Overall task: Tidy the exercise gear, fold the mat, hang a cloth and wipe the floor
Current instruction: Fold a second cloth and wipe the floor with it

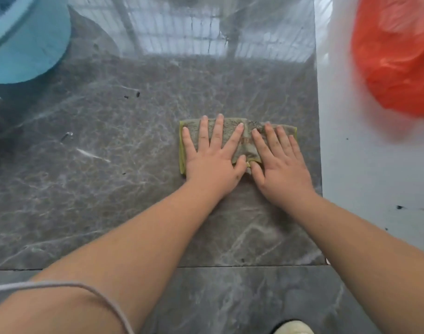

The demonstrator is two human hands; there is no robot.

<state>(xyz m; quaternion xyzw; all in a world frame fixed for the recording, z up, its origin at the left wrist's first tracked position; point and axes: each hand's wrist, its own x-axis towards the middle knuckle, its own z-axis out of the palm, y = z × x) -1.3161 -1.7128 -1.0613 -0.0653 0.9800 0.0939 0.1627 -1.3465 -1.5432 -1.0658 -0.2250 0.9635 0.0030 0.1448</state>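
1. a grey cord [61, 284] crosses the left forearm nearest the camera.
2. left hand [212, 155] and right hand [282, 162], fingers spread flat, press a folded cloth [248, 141] on the dark marble floor [97, 165].
3. beyond: blue tub [25, 39] left, orange bag [396, 51] right.

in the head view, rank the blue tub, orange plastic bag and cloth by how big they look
1. orange plastic bag and blue tub: alike, both cut off by the frame, so unranked
2. cloth, smallest, partly covered by both hands
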